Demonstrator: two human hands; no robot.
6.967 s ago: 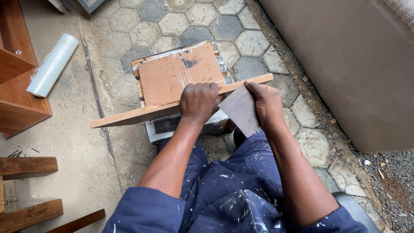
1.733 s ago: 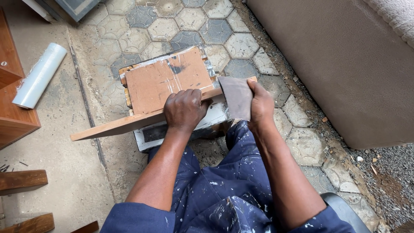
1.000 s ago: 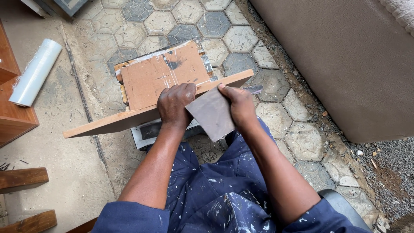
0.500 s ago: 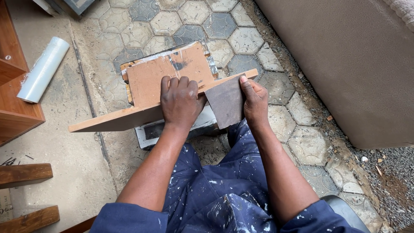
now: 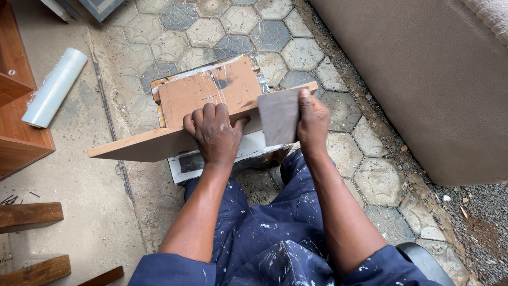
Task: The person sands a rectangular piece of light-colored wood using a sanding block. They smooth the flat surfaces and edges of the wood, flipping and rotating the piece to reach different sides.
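- Firmly, left hand (image 5: 216,135) clamped over the top edge of the wooden board (image 5: 159,144), fingers curled on the far face, thumb on the near one
- Board standing on its long edge, tilted, propped across a paint-stained box-like block (image 5: 203,90) on the hexagonal paving (image 5: 296,53), just ahead of the knees in spattered blue overalls (image 5: 264,233)
- Right hand (image 5: 313,119) closed on a grey sheet of sandpaper (image 5: 279,116), fingers pressing it flat against the board's right end
- Best done with even pressure along the edge, paper kept flat, board pinned hard so no rocking on the block
- Worth keeping left-hand fingers well apart from the rubbing patch
- As for containers: none plainly seen; the block under the board possibly a hollow box, contents hidden
- Off to the left, a roll of clear film (image 5: 54,87) beside a brown wooden shelf unit (image 5: 18,132), its visible compartment apparently bare
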